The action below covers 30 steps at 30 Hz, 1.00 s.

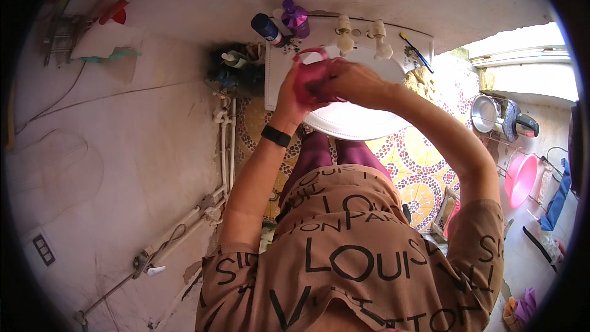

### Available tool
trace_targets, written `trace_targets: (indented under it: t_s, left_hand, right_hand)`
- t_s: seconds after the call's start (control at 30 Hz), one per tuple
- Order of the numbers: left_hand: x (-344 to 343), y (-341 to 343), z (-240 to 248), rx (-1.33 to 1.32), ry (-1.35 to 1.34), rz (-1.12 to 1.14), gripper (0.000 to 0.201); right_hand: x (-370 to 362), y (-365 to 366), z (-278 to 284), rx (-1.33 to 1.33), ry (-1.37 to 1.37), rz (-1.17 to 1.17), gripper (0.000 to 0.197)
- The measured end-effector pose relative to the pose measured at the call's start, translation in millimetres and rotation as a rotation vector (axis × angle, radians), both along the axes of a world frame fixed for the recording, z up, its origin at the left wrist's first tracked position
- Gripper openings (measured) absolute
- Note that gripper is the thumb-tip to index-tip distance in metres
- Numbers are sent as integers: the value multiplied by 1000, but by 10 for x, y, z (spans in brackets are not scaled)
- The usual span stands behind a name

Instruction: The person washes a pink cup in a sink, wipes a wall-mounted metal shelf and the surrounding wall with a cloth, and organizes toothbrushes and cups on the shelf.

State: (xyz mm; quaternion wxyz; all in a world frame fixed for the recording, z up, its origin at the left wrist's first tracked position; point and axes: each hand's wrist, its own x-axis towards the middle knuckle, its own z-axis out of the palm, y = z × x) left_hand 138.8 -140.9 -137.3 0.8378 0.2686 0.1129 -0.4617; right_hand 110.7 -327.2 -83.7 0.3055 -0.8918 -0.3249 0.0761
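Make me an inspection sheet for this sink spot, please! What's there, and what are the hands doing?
Surface: white sink with two taps, left one and right one.
Job's things: pink container, held up above the sink; blur hides its details.
Clutter: purple bottle and dark blue can at the sink's back left; toothbrush at its right.
Hands: left hand grips the pink container; right hand is up against it, its grip too blurred to tell.
Cables: thin cord on the left wall.
Surroundings: patterned floor; pink basin on the right.
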Motion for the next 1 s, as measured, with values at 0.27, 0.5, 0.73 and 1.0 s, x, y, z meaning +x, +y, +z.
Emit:
trace_targets:
  t_s: [0.27, 0.5, 0.73, 1.0]
  left_hand:
    - [-8, -12, -411, 40, 49, 123, 54]
    - [-63, -295, -313, 11, 46, 69, 51]
    - [3, -454, -369, -164, 69, -163, 45]
    - [-81, -247, -781, 171, -161, -36, 50]
  right_hand:
    - [-267, -466, 353, 418, 218, -364, 24]
    - [-391, -417, 229, 343, 61, -415, 16]
    - [-281, -198, -623, 47, -297, -212, 6]
    - [-419, -470, -848, 582, 722, -337, 21]
